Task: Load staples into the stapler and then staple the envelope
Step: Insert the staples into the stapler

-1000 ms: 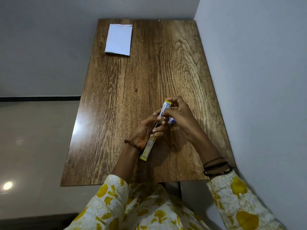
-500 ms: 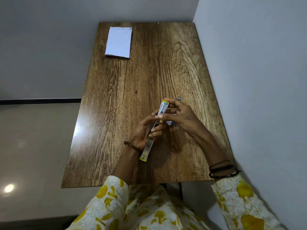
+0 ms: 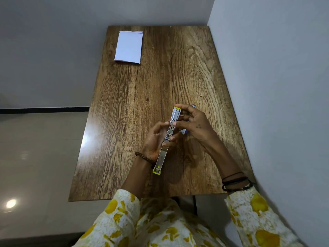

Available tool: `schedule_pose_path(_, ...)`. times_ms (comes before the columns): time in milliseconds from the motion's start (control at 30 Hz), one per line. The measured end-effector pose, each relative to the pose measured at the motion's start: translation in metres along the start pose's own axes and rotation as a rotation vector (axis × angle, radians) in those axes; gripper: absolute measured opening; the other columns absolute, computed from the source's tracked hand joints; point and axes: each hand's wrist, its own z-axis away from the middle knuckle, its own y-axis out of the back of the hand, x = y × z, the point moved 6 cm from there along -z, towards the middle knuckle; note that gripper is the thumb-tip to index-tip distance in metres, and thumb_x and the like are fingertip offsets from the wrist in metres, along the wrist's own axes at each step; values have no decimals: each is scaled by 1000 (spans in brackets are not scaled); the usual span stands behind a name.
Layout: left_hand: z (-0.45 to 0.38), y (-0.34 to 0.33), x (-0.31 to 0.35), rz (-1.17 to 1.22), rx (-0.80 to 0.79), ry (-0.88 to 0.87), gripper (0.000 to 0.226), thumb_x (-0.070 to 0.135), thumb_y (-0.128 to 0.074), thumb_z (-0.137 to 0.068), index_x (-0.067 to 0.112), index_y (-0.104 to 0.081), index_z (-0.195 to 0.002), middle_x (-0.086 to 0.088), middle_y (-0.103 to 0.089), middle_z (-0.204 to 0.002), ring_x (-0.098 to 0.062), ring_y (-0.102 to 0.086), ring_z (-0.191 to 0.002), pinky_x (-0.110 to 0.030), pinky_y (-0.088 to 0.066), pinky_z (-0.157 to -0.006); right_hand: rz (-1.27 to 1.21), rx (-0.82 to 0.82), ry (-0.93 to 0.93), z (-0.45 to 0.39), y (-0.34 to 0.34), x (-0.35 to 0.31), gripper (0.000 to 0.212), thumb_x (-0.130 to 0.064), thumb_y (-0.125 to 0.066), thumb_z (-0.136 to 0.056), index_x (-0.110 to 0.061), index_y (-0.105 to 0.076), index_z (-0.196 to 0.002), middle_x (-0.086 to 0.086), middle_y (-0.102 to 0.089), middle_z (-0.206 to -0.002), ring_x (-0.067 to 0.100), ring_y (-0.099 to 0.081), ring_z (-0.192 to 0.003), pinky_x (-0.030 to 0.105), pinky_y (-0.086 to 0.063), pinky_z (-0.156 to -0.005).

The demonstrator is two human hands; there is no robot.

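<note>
A silver stapler with yellow ends point(image 3: 162, 157) is swung fully open into one long strip, held above the wooden table point(image 3: 142, 107). My left hand point(image 3: 154, 139) grips its middle from the left, fingers curled round the hinge. My right hand point(image 3: 192, 125) pinches the far half between thumb and fingers, with a thin staple strip point(image 3: 183, 114) at its fingertips beside the open channel. A small blue-and-white box point(image 3: 185, 131) shows under my right palm. The white envelope point(image 3: 129, 46) lies flat at the far left corner.
A grey wall runs close along the table's right edge. To the left the table ends above a glossy tiled floor. My floral sleeves are at the near edge.
My right hand's fingers have shifted up along the far half of the stapler, and the thin staple strip now shows at its fingertips. The stapler stays in my left hand.
</note>
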Motion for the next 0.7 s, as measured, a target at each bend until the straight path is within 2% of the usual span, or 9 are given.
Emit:
schedule_pose_path(67,0,-1,3,-78,80,-16,36,28,-31,-86,6,-53,-104,-3,-62,-62,-6,-55,-42,-14,-41,-34,-18,9,0,-1,0,1,50,4,-65,-79,-13,-52,-124,4,-63,-93,17,-67,-82,34,-59,-64)
schedule_pose_path(133,-1,-1,4,-59,162,-11,37,33,-39,-82,6,-58,-99,-5,-65,-62,-10,-61,-47,-16,-48,-39,-40,43,17,0,2,-2,42,1,-61,-84,-13,-54,-123,1,-63,-83,9,-63,-61,23,-54,-50)
schedule_pose_path(167,-2,-2,4,-35,190,-12,39,35,-41,-82,6,-58,-101,-7,-68,-68,-12,-66,-55,-18,-53,-46,-31,66,42,0,4,-4,37,-2,-59,-86,-13,-55,-122,-1,-63,-81,7,-61,-58,20,-52,-51)
schedule_pose_path(267,-6,2,3,23,255,-13,48,40,-34,-92,3,-52,-117,-12,-70,-90,-19,-71,-80,-27,-59,-68,0,124,130,1,9,-9,25,-8,-56,-89,-16,-60,-113,-9,-64,-85,-1,-64,-70,14,-50,-63)
schedule_pose_path(333,-8,1,1,31,270,-13,56,42,-32,-94,1,-42,-131,-16,-62,-107,-22,-70,-89,-32,-58,-76,-1,159,156,3,12,-11,20,-11,-57,-89,-19,-63,-106,-9,-67,-84,5,-65,-73,18,-50,-65)
schedule_pose_path(400,-8,-2,1,40,275,-36,58,42,-33,-94,0,-38,-134,-17,-57,-115,-24,-69,-93,-36,-57,-81,6,172,182,5,13,-13,19,-12,-59,-88,-20,-64,-105,-6,-69,-86,9,-66,-73,20,-52,-64)
schedule_pose_path(533,-10,3,3,83,336,-59,43,38,-40,-93,1,-59,-106,-15,-67,-97,-22,-70,-87,-36,-59,-74,10,150,254,15,13,-22,29,-8,-61,-86,-17,-62,-113,-4,-68,-97,4,-67,-78,17,-54,-69)
schedule_pose_path(633,-9,0,5,63,392,-39,38,35,-41,-93,2,-59,-93,-10,-68,-79,-19,-70,-66,-29,-58,-58,38,105,295,23,8,-27,33,-6,-63,-84,-17,-61,-115,-6,-68,-97,7,-68,-71,17,-56,-64)
schedule_pose_path(700,-8,5,9,22,478,-56,33,29,-43,-93,2,-58,-83,-8,-65,-61,-15,-64,-50,-22,-54,-46,108,79,353,29,4,-30,33,-5,-64,-83,-17,-62,-113,-2,-67,-101,9,-68,-85,17,-54,-75)
